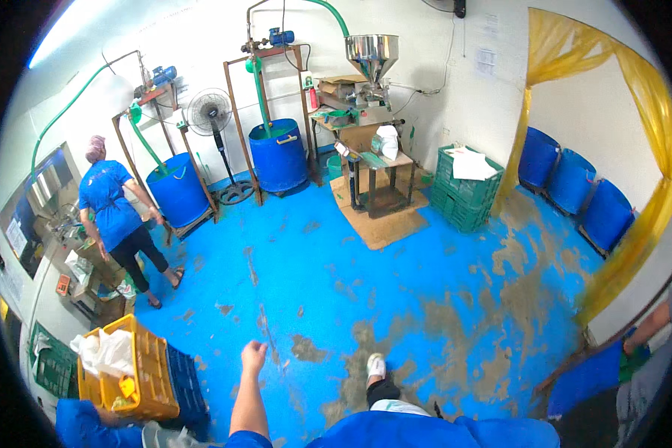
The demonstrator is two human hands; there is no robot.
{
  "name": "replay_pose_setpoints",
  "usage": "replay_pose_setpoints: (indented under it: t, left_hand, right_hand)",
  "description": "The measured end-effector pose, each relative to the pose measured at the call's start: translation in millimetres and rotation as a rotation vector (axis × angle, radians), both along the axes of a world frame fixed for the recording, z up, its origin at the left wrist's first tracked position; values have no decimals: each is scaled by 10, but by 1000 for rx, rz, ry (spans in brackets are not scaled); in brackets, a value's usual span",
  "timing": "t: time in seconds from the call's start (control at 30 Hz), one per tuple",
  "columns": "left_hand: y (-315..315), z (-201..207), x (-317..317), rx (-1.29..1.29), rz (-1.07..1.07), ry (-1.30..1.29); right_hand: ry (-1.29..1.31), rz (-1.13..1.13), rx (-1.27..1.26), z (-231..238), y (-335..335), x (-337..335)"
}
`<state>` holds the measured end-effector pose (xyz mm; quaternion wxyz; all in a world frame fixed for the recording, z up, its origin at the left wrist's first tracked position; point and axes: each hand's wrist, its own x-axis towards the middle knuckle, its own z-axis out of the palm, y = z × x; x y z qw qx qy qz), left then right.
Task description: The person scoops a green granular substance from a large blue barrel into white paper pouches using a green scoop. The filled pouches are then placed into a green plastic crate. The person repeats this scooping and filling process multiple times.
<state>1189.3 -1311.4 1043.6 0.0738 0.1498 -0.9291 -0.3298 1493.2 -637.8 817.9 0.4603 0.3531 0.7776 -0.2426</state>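
Note:
My left hand [254, 357] hangs over the blue floor, its fingers curled in and nothing visible in them. The bare forearm comes up from a blue sleeve at the lower edge. My right hand is out of sight; only blue clothing shows on that side. One white shoe [376, 366] of mine is on the worn floor in front. Nearest to my left hand, on its left, stands a yellow crate [154, 366] with white plastic bags [110, 352] in it, beside a dark blue crate [187, 384].
A person in blue [114, 198] walks at the left. Blue drums [280, 160], a fan [210, 112] and a steel hopper [371, 54] line the back. Green crates [463, 190] stand near a yellow-curtained doorway [519, 142]. Another person's hand [647, 328] shows at the right edge.

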Motion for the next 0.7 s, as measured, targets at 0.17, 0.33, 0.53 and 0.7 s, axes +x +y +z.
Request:
replay_pose_setpoints:
  t: [0.17,0.33,0.53,0.7]
  left_hand:
    - [283,-41,-834,-187,-122,-25]
    - [-10,-506,-259,-315,-81,-646]
    - [-519,-941,-1133,-327,15,-829]
    - [-1065,-662,-3079,-496,-29,-750]
  right_hand:
    - [87,117,36,307,99,-1972]
    - [1010,114,-169,1283,-578,-5201]
    - [1245,233,-287,3060,-1373,-7720]
    - [1313,182,-113,3916,-1148,-8592]
